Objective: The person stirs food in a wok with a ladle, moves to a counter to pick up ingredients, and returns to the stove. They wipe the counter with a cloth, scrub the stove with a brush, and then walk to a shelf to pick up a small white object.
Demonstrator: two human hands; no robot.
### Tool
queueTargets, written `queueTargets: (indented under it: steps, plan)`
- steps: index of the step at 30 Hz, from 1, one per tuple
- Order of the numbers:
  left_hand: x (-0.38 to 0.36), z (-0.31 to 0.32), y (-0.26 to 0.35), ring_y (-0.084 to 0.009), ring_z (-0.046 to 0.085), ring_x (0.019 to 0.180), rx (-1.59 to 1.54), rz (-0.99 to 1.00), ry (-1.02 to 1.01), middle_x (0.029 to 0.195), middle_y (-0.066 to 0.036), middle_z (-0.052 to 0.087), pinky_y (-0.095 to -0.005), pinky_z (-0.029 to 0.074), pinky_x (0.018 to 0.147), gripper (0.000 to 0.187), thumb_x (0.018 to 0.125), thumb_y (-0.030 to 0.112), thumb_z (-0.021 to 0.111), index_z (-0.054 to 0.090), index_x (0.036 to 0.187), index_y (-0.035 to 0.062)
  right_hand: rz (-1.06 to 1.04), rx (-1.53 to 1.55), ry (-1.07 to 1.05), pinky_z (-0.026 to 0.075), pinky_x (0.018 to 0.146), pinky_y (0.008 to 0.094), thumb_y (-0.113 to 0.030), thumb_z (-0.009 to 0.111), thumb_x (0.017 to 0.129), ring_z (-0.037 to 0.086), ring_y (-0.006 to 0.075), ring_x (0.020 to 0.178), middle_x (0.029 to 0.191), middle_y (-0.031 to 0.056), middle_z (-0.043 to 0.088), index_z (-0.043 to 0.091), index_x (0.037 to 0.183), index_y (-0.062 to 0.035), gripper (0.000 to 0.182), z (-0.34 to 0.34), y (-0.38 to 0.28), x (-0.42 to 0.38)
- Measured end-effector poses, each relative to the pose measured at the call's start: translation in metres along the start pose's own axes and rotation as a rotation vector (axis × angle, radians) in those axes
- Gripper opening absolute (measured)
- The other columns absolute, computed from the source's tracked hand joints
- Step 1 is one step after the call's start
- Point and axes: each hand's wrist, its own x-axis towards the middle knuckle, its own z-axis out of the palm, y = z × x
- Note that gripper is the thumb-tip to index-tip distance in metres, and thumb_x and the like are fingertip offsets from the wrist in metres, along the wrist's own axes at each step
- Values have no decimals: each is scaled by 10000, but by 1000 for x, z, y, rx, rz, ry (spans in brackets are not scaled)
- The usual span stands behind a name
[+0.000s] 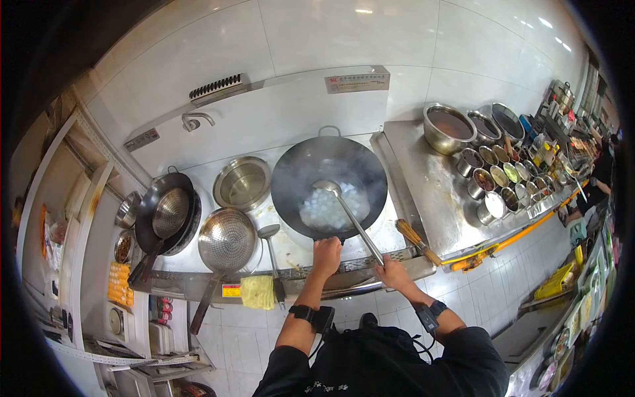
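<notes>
A large dark wok (291, 173) sits on the stove in front of me, steam rising from it. Inside is cloudy liquid with many pale, whitish chunks (321, 206) that I cannot identify. My left hand (327, 256) is closed at the wok's near rim, around its handle, which the fingers mostly hide. In my right hand (393, 273) is the end of a long metal ladle (357, 225), fingers wrapped round the handle. The ladle's bowl is down in the wok, near the middle, over the chunks.
Left of the wok are a metal pot (242, 184), a perforated strainer (227, 239), a spatula (269, 231) and a yellow cloth (256, 292). A bamboo brush (417, 239) lies to the right. Seasoning tins (491, 208) crowd the steel counter (423, 192). Another person (598, 182) stands far right.
</notes>
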Motion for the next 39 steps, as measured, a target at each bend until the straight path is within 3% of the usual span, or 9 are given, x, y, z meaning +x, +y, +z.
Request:
queueTargets:
  steps: [21, 30, 33, 36, 39]
  plan:
    - [1, -6, 3, -323, 559, 798, 16, -12, -46, 763, -108, 583, -456, 375, 727, 111, 807, 122, 604, 507, 799, 68, 78, 58, -74, 475, 716, 522, -319, 574, 867, 594, 473, 835, 859, 299, 609, 512, 1011, 2, 356, -7, 8, -15]
    - [1, -5, 3, -326, 560, 795, 19, -14, -46, 755, -110, 579, -456, 373, 719, 115, 803, 120, 608, 506, 793, 70, -17, 69, -35, 473, 685, 507, -318, 567, 873, 604, 462, 801, 800, 274, 611, 499, 1016, -6, 350, 2, 26, -22]
    - [0, -2, 0, -327, 560, 793, 7, 2, -22, 751, -110, 577, -457, 371, 716, 117, 802, 117, 609, 502, 797, 68, -15, 103, -35, 484, 661, 483, -314, 565, 879, 624, 431, 736, 773, 259, 613, 500, 1043, -2, 358, 0, 25, -25]
    - [0, -2, 0, -329, 556, 788, 9, 8, -8, 749, -109, 576, -458, 368, 714, 119, 799, 111, 610, 498, 800, 68, -48, 131, -41, 490, 559, 422, -315, 566, 890, 630, 315, 576, 692, 190, 604, 505, 1081, -6, 368, -3, 29, -29]
    - [0, -2, 0, -331, 551, 783, 4, 12, -5, 746, -111, 574, -458, 365, 711, 121, 797, 105, 610, 495, 800, 69, -31, 295, -158, 450, 445, 333, -294, 567, 900, 557, 175, 453, 628, 91, 560, 513, 1110, -19, 351, -20, 25, -36]
